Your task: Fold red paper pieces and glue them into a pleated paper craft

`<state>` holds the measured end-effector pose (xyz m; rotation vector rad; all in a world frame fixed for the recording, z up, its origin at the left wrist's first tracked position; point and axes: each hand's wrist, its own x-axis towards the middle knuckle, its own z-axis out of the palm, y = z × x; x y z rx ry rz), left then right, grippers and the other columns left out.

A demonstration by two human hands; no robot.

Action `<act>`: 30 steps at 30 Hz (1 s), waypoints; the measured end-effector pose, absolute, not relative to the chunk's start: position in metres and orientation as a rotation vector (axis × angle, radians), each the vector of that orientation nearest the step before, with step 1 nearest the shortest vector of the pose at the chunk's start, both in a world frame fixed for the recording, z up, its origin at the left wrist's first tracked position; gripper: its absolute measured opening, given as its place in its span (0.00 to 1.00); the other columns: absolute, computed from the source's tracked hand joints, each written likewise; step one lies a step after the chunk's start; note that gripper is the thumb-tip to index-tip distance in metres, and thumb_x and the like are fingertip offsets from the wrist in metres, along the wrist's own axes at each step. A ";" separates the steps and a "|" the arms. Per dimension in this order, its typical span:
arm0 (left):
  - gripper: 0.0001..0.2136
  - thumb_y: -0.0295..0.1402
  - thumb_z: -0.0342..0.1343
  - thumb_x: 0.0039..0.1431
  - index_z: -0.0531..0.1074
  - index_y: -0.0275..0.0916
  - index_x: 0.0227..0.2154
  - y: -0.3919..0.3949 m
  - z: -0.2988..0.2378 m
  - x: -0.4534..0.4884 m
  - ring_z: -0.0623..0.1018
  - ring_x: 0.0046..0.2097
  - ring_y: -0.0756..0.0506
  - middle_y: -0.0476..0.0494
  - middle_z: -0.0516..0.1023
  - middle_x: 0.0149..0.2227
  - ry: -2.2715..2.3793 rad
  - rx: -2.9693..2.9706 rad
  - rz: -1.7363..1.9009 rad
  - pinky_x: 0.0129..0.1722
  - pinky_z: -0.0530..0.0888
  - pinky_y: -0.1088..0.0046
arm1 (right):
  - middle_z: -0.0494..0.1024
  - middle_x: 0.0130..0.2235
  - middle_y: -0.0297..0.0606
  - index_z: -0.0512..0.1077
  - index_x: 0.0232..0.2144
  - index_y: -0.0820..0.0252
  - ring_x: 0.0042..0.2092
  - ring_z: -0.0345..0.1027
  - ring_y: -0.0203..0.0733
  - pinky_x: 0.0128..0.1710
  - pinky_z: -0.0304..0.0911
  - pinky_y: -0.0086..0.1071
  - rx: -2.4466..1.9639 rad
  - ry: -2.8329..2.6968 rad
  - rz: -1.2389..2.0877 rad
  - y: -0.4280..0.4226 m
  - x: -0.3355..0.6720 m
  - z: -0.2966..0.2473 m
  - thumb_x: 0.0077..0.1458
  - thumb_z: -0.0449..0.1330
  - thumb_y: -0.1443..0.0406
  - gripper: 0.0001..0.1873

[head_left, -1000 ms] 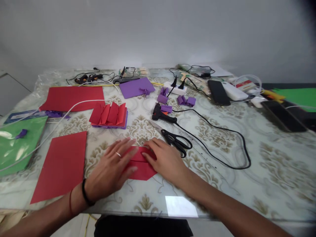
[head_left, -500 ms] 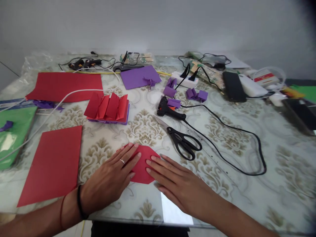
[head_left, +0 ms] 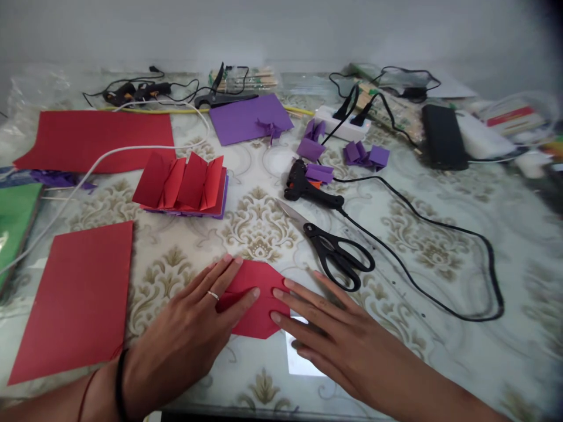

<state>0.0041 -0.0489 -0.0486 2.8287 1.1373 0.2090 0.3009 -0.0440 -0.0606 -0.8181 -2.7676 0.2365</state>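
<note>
A folded piece of red paper (head_left: 259, 305) with cut-off corners lies flat on the table in front of me. My left hand (head_left: 197, 316) rests open across its left side, fingers stretched out and hiding that edge. On the paper's right edge lie the fingertips of my right hand (head_left: 329, 328), which is open with its fingers spread. Just beyond the right hand are black-handled scissors (head_left: 338, 252), blades pointing away to the left. A black hot glue gun (head_left: 312, 187) lies behind the scissors. Folded red paper pieces (head_left: 182, 183) sit stacked on purple ones, farther off to the left.
Red sheets (head_left: 79, 299) lie to the left, beside a green packet (head_left: 15, 225). A purple sheet (head_left: 248, 120) and folded purple pieces (head_left: 365, 155) are at the back. Cords run from a white power strip (head_left: 341, 124); a black phone (head_left: 444, 138) lies at right.
The camera view has shifted a little closer. My right hand has slid slightly rightward with its fingers spread wider, baring more of the red paper. My left hand stays on it.
</note>
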 end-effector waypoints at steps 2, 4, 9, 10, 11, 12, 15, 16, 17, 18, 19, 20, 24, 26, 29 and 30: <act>0.27 0.18 0.49 0.63 0.67 0.37 0.64 -0.051 -0.049 0.009 0.57 0.76 0.27 0.21 0.57 0.73 1.160 2.808 0.226 0.65 0.73 0.44 | 0.76 0.66 0.32 0.73 0.63 0.53 0.71 0.61 0.44 0.78 0.29 0.45 -0.809 -2.775 0.211 -0.044 0.300 -0.059 0.76 0.52 0.59 0.20; 0.24 0.18 0.49 0.62 0.69 0.34 0.61 -0.053 -0.050 0.015 0.55 0.76 0.28 0.21 0.56 0.74 1.151 2.808 0.243 0.67 0.71 0.45 | 0.78 0.64 0.34 0.74 0.62 0.55 0.69 0.63 0.45 0.77 0.30 0.46 -0.806 -2.782 0.180 -0.043 0.298 -0.057 0.77 0.51 0.59 0.20; 0.24 0.31 0.50 0.72 0.63 0.33 0.68 -0.058 -0.054 0.020 0.54 0.76 0.28 0.23 0.56 0.74 1.150 2.849 0.221 0.69 0.66 0.46 | 0.81 0.60 0.38 0.77 0.55 0.55 0.65 0.68 0.51 0.72 0.47 0.51 -0.839 -2.733 0.151 -0.044 0.289 -0.054 0.74 0.55 0.56 0.17; 0.26 0.35 0.50 0.73 0.60 0.34 0.70 -0.058 -0.054 0.020 0.55 0.76 0.28 0.23 0.56 0.74 1.147 2.865 0.214 0.70 0.65 0.46 | 0.81 0.61 0.40 0.77 0.55 0.56 0.64 0.69 0.51 0.70 0.53 0.51 -0.859 -2.724 0.151 -0.043 0.286 -0.053 0.75 0.54 0.56 0.18; 0.27 0.37 0.49 0.74 0.58 0.35 0.72 -0.059 -0.055 0.019 0.56 0.76 0.29 0.24 0.56 0.75 1.145 2.879 0.207 0.70 0.64 0.47 | 0.80 0.61 0.42 0.77 0.54 0.57 0.63 0.70 0.52 0.66 0.58 0.51 -0.885 -2.719 0.150 -0.043 0.284 -0.051 0.75 0.52 0.56 0.18; 0.28 0.39 0.49 0.75 0.57 0.36 0.73 -0.059 -0.055 0.018 0.55 0.76 0.29 0.25 0.56 0.75 1.145 2.888 0.202 0.70 0.63 0.47 | 0.79 0.62 0.46 0.77 0.54 0.60 0.61 0.71 0.53 0.63 0.63 0.50 -0.914 -2.720 0.144 -0.042 0.281 -0.050 0.76 0.51 0.56 0.20; 0.29 0.40 0.48 0.75 0.56 0.37 0.73 -0.058 -0.056 0.017 0.54 0.77 0.30 0.27 0.55 0.75 1.148 2.889 0.195 0.71 0.60 0.48 | 0.75 0.65 0.55 0.77 0.55 0.67 0.58 0.72 0.57 0.56 0.69 0.50 -0.975 -2.748 0.107 -0.040 0.273 -0.049 0.76 0.49 0.58 0.23; 0.29 0.40 0.48 0.75 0.57 0.37 0.73 -0.058 -0.056 0.017 0.54 0.77 0.30 0.27 0.55 0.75 1.151 2.883 0.193 0.72 0.59 0.48 | 0.74 0.65 0.57 0.76 0.55 0.69 0.57 0.72 0.58 0.56 0.69 0.50 -0.983 -2.761 0.099 -0.039 0.271 -0.049 0.75 0.49 0.59 0.22; 0.29 0.40 0.49 0.75 0.57 0.38 0.73 -0.058 -0.055 0.017 0.54 0.77 0.30 0.28 0.55 0.75 1.153 2.875 0.191 0.72 0.58 0.48 | 0.74 0.65 0.57 0.76 0.56 0.70 0.57 0.71 0.58 0.56 0.69 0.50 -0.988 -2.769 0.096 -0.038 0.269 -0.049 0.75 0.50 0.60 0.22; 0.28 0.40 0.49 0.74 0.57 0.38 0.73 -0.057 -0.055 0.018 0.53 0.77 0.30 0.28 0.55 0.75 1.155 2.866 0.191 0.72 0.58 0.48 | 0.74 0.65 0.58 0.75 0.56 0.71 0.57 0.71 0.59 0.56 0.69 0.50 -0.991 -2.773 0.096 -0.037 0.268 -0.050 0.74 0.51 0.61 0.21; 0.28 0.40 0.49 0.74 0.57 0.38 0.73 -0.057 -0.055 0.018 0.53 0.77 0.30 0.29 0.55 0.76 1.158 2.857 0.192 0.72 0.58 0.48 | 0.74 0.65 0.58 0.75 0.56 0.71 0.57 0.71 0.58 0.56 0.69 0.50 -0.994 -2.776 0.100 -0.036 0.267 -0.049 0.74 0.52 0.62 0.20; 0.28 0.40 0.49 0.74 0.58 0.39 0.73 -0.057 -0.055 0.018 0.52 0.77 0.30 0.30 0.55 0.76 1.163 2.848 0.193 0.72 0.59 0.47 | 0.74 0.65 0.58 0.75 0.55 0.70 0.57 0.70 0.58 0.56 0.69 0.50 -0.992 -2.775 0.103 -0.035 0.266 -0.049 0.74 0.52 0.62 0.20; 0.28 0.37 0.50 0.73 0.57 0.41 0.73 -0.059 -0.055 0.018 0.49 0.78 0.28 0.35 0.53 0.77 1.171 2.810 0.183 0.71 0.61 0.44 | 0.74 0.66 0.55 0.77 0.52 0.68 0.55 0.71 0.56 0.53 0.70 0.48 -0.962 -2.803 0.140 -0.027 0.263 -0.045 0.74 0.51 0.63 0.18; 0.29 0.36 0.51 0.72 0.56 0.42 0.74 -0.060 -0.054 0.017 0.47 0.78 0.28 0.35 0.52 0.77 1.166 2.789 0.175 0.70 0.63 0.42 | 0.73 0.67 0.54 0.76 0.53 0.67 0.55 0.71 0.56 0.51 0.70 0.49 -0.933 -2.842 0.163 -0.022 0.258 -0.042 0.73 0.52 0.63 0.18; 0.30 0.36 0.53 0.71 0.57 0.41 0.73 -0.060 -0.054 0.016 0.46 0.78 0.25 0.35 0.52 0.77 1.165 2.762 0.158 0.70 0.63 0.38 | 0.72 0.67 0.56 0.74 0.57 0.68 0.54 0.72 0.55 0.49 0.71 0.49 -0.896 -2.887 0.143 -0.015 0.252 -0.040 0.72 0.53 0.61 0.20; 0.30 0.36 0.54 0.71 0.57 0.42 0.73 -0.059 -0.054 0.016 0.46 0.78 0.24 0.35 0.52 0.77 1.168 2.754 0.154 0.69 0.63 0.36 | 0.72 0.67 0.56 0.74 0.58 0.68 0.54 0.72 0.55 0.49 0.71 0.49 -0.887 -2.890 0.125 -0.013 0.251 -0.040 0.73 0.53 0.60 0.21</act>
